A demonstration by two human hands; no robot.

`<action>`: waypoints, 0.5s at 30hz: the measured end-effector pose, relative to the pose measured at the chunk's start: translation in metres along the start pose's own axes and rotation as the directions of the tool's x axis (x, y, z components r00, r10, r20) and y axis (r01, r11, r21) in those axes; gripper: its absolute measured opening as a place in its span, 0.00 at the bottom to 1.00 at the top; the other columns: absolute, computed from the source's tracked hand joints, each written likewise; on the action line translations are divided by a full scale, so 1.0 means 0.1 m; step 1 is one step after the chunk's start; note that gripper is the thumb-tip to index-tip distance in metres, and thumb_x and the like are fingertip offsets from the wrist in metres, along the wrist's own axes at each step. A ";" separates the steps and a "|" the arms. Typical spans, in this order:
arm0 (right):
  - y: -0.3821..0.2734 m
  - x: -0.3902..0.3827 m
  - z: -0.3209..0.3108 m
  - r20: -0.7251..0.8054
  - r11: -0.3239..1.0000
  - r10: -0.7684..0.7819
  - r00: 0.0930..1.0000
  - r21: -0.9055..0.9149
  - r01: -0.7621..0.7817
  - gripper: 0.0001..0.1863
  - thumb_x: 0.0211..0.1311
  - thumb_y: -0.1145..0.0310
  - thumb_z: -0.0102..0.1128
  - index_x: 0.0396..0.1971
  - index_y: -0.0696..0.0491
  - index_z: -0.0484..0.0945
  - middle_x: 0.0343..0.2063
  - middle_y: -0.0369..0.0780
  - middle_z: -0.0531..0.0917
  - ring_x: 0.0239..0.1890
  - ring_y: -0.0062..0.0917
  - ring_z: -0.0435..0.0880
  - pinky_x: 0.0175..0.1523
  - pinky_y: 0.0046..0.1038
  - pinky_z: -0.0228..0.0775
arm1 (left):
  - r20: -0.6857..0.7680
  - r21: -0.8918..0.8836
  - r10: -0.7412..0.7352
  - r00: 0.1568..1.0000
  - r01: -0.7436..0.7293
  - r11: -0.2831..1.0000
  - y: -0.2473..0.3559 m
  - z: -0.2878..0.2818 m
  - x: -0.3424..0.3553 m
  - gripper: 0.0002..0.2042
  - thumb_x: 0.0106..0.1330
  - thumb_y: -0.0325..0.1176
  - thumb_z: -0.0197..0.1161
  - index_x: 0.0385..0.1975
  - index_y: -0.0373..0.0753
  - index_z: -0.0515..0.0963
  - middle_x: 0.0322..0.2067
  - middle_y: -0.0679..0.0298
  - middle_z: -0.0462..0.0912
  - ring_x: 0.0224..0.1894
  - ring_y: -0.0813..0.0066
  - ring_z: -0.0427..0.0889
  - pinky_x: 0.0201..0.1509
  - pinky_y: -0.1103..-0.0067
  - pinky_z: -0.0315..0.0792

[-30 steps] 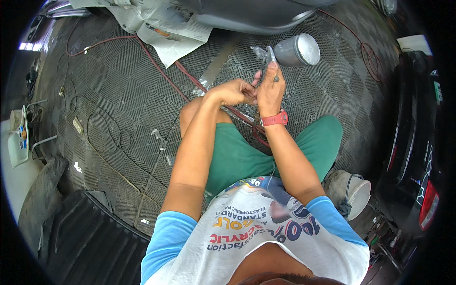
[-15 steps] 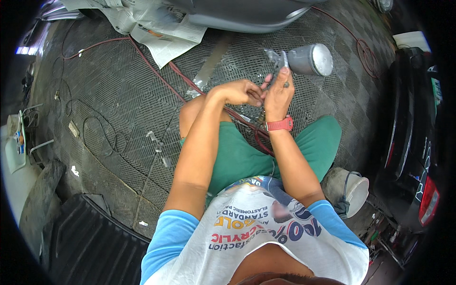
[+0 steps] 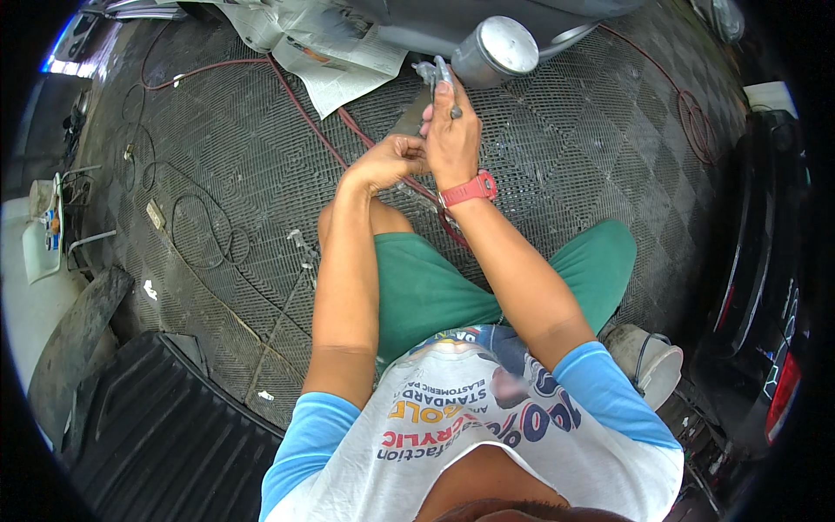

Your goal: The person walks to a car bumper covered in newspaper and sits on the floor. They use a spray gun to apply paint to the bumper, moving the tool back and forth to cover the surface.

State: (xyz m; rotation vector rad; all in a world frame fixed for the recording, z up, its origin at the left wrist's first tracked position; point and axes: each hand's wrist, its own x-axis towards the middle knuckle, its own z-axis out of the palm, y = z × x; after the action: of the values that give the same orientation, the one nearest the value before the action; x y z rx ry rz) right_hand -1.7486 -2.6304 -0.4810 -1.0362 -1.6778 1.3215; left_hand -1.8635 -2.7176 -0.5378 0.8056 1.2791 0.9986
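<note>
My right hand (image 3: 454,137), with a red watch on its wrist, is wrapped round a spray gun (image 3: 441,71). The gun's round silver cup (image 3: 497,50) tilts up toward the far right, in front of a grey car bumper (image 3: 409,22). My left hand (image 3: 385,163) is bent in against the heel of my right hand, its fingers curled together near the gun's lower end. What those fingers pinch is hidden. A red hose (image 3: 304,122) runs along the floor and passes beneath both hands.
Newspaper sheets (image 3: 335,76) hang by the bumper at the far side. A dark cable (image 3: 204,230) and an extension socket (image 3: 156,214) lie on the patterned mat at left. A dirty bucket (image 3: 657,365) stands at my right, beside a black car's rear (image 3: 748,261).
Both hands have moved left and farther away with the spray gun. Its cup has swung up toward the bumper. The whole view has shifted slightly.
</note>
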 end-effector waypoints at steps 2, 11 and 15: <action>-0.02 0.05 0.09 -0.007 0.999 -0.032 0.999 -0.003 0.032 0.33 0.80 0.46 0.50 0.67 0.59 0.76 0.23 0.49 0.85 0.28 0.38 0.87 0.38 0.40 0.77 | -0.071 -0.002 0.016 0.997 -0.016 1.000 0.05 -0.01 -0.06 0.13 0.62 0.18 0.68 0.47 0.31 0.85 0.44 0.62 0.91 0.47 0.75 0.87 0.58 0.75 0.79; -0.15 0.12 0.09 0.042 0.999 -0.015 0.999 0.041 0.013 0.30 0.80 0.47 0.52 0.67 0.57 0.77 0.23 0.44 0.84 0.25 0.30 0.85 0.34 0.35 0.76 | -0.076 -0.024 0.077 0.994 -0.079 0.997 0.02 -0.06 -0.02 0.10 0.66 0.19 0.66 0.46 0.31 0.86 0.43 0.65 0.91 0.46 0.80 0.86 0.55 0.78 0.78; -0.10 -0.02 -0.21 -0.002 0.994 0.060 0.998 0.094 -0.060 0.30 0.82 0.47 0.50 0.70 0.54 0.75 0.22 0.36 0.79 0.23 0.18 0.78 0.29 0.27 0.73 | 0.077 0.052 0.128 0.989 -0.132 0.990 0.01 0.13 0.14 0.11 0.69 0.22 0.67 0.49 0.30 0.86 0.45 0.64 0.90 0.48 0.81 0.85 0.56 0.79 0.78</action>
State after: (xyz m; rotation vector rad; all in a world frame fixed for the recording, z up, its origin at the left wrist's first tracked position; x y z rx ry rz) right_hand -1.7307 -2.6254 -0.4677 -1.0410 -1.5760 1.4216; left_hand -1.8508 -2.7037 -0.5406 0.9715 1.2086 1.0302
